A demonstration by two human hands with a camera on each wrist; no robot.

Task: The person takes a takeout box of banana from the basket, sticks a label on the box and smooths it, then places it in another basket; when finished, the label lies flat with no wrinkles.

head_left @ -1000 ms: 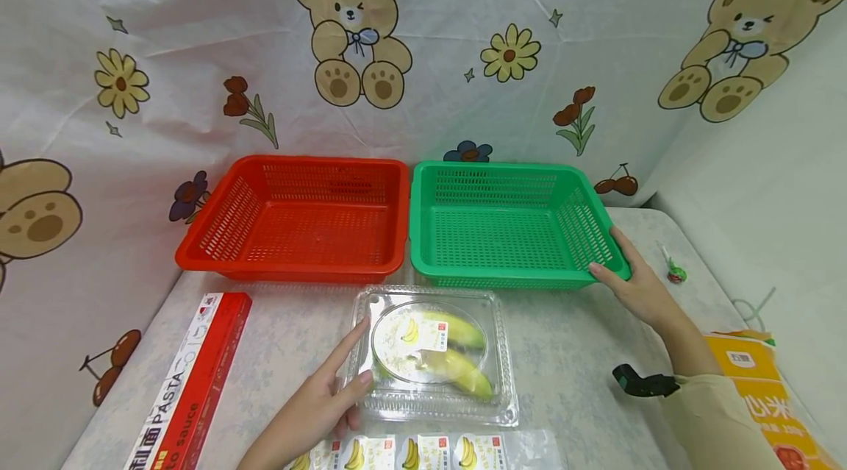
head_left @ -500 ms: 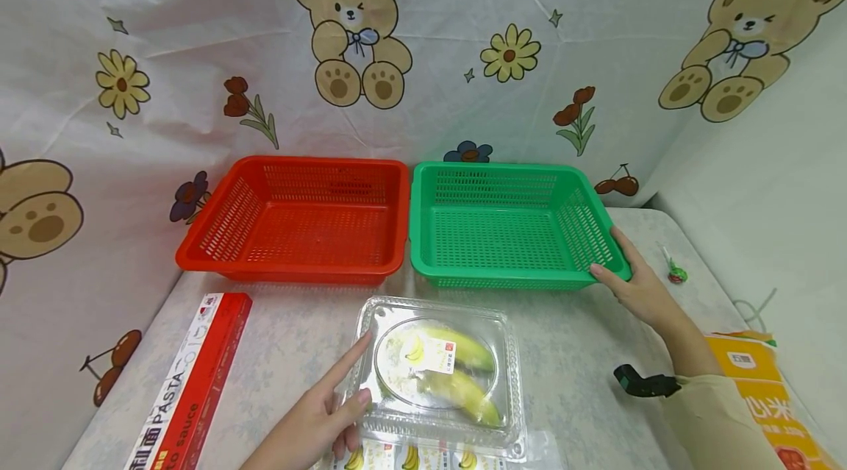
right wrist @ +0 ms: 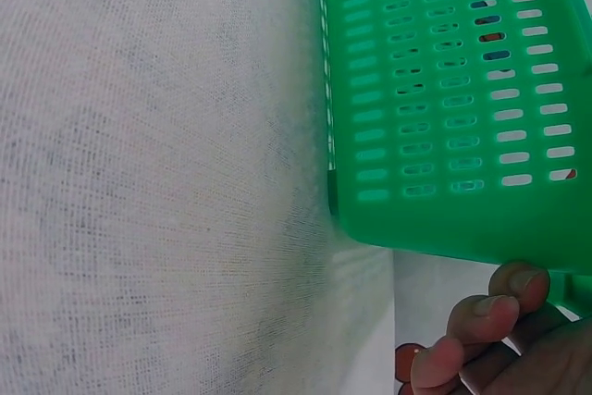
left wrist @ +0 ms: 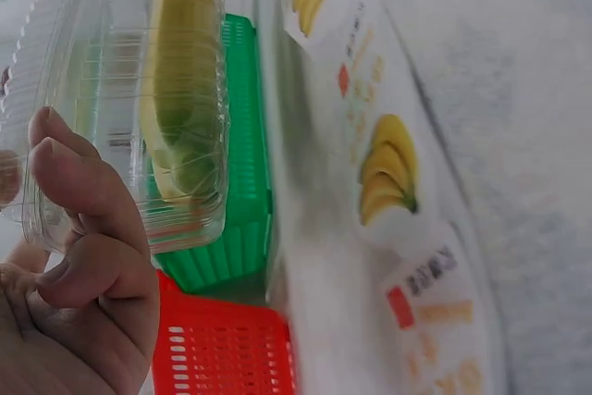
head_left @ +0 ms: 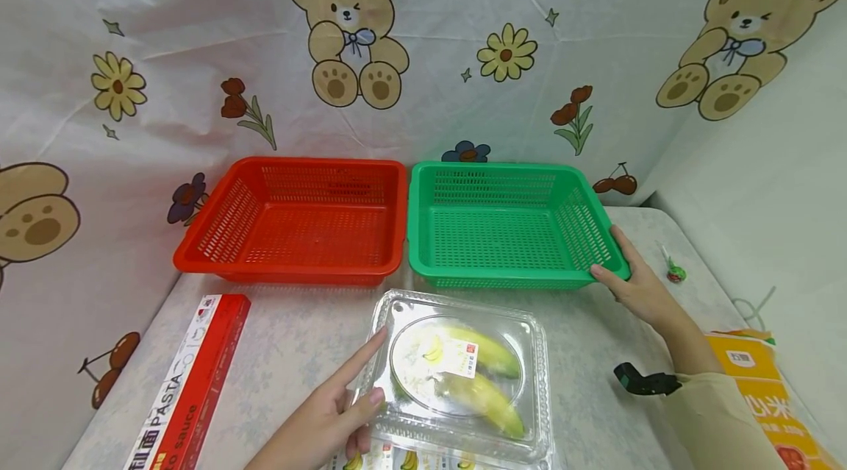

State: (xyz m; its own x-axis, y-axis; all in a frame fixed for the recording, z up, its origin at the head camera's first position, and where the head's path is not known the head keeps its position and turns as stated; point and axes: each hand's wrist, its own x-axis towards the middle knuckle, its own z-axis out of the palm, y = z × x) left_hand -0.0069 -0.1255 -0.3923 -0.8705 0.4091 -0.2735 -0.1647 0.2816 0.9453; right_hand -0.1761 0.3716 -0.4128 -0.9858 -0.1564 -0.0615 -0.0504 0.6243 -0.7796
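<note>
A clear plastic clamshell box [head_left: 536,352] with bananas [head_left: 490,400] inside and a banana label on its lid is in front of the baskets in the head view. My left hand [head_left: 324,411] grips its left side, thumb and index finger along the edge. In the left wrist view the fingers [left wrist: 83,178] curl at the box's wall, the box raised above the table. My right hand [head_left: 638,290] holds the front right corner of the green basket [head_left: 503,276], thumb on the rim. The right wrist view shows curled fingers [right wrist: 490,316] beneath the basket's edge.
Left of the green basket stands a red basket [head_left: 298,270]. A red pasta box [head_left: 215,360] lies at the left. A strip of banana stickers [head_left: 410,460] lies under the clamshell's near edge. At right are a lollipop [head_left: 675,271] and an orange food bag [head_left: 754,382].
My left hand has raised the clamshell box and carried it slightly to the right, tilting it; it now overlaps the sticker strip in view. The right hand stays on the green basket.
</note>
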